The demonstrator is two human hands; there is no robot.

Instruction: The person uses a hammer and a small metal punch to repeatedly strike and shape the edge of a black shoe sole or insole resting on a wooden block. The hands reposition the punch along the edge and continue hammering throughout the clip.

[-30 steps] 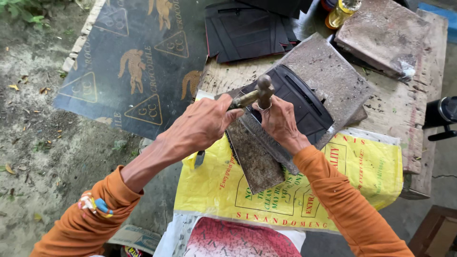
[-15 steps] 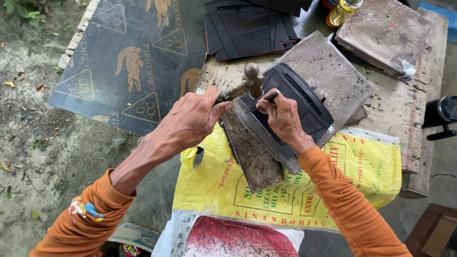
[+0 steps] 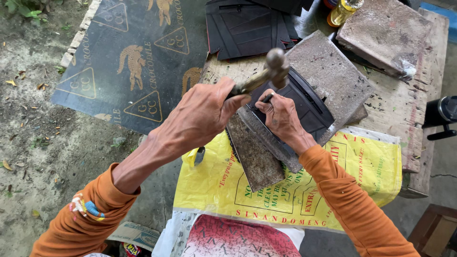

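Hammer (image 3: 275,61) back up again, left hand (image 3: 202,112) clamped on handle; right hand (image 3: 281,114) pinching small tool (image 3: 267,98) on black leather piece (image 3: 304,104). Mid-strike rhythm.

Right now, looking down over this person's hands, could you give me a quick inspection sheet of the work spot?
Surface: worn wooden table, partly covered by a yellow printed sack.
Job's things: black leather piece lying on a grey stone slab; hammer; slim dark tool.
Clutter: second stone slab, stack of black leather parts, bottle of yellow liquid.
Grippers: left hand grips the raised hammer; right hand pinches the slim tool against the leather.
Cables: nothing seen.
Surroundings: bare dirt ground, dark printed mat, wooden stool corner.
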